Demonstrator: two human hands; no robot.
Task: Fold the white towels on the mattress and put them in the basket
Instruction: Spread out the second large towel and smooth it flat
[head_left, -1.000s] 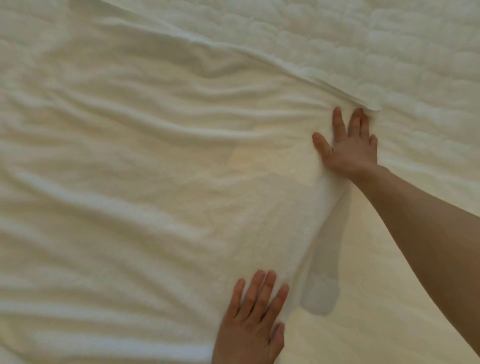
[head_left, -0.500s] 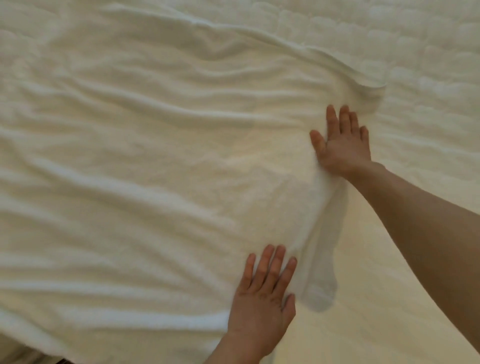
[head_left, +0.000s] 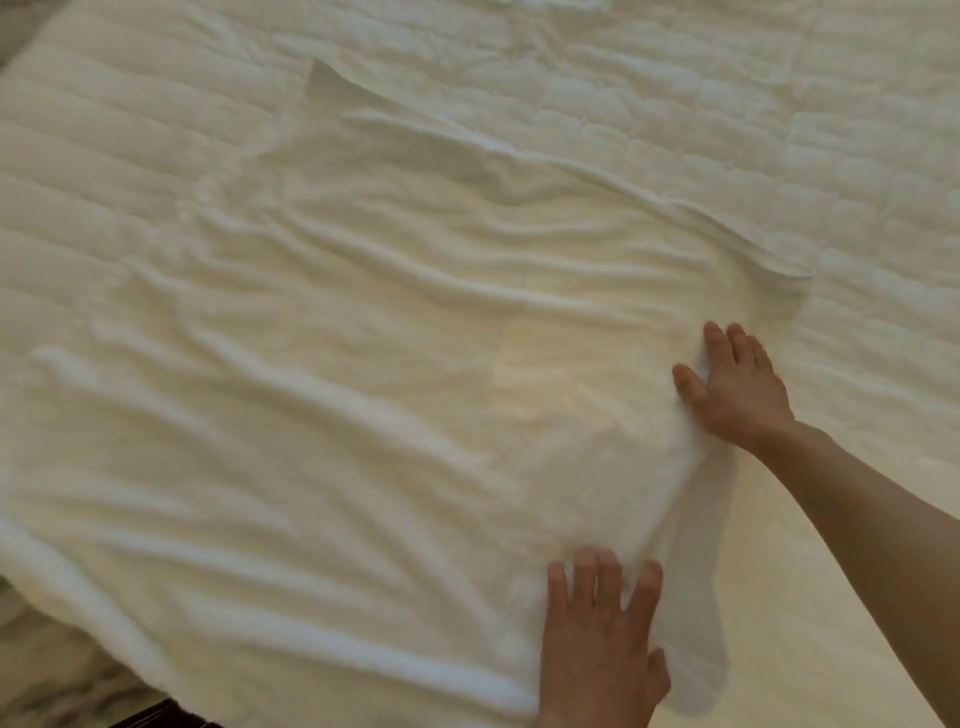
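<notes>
Towel (head_left: 363, 415): 1 white towel lies spread over the quilted white mattress (head_left: 779, 130), heavily wrinkled, with long ridges running from left to right. Its far-left corner stands slightly raised, its far-right corner is curled up, and its near edge reaches the near side of the mattress. No fold is made in it yet. Left hand (head_left: 597, 639): palm down on the towel near its right edge at the near end, fingers straight and spread apart, thumb out to the right; it presses flat and grips nothing. Right hand (head_left: 737, 389): palm down on the same right edge farther away, just short of the curled corner, fingers straight and close together, thumb out to the left; it also lies flat with nothing pinched or held. Between the 2 hands the right edge of the towel sags inward and a thinner under-layer shows beside it. A strip of patterned floor (head_left: 52, 675) shows at the lower left. Compared with 0.5 s ago: both hands remain flat on the towel's right edge; the left hand's fingers, then held together, are now fanned apart; the view now takes in the towel's far-left corner and more of the mattress beyond it.
</notes>
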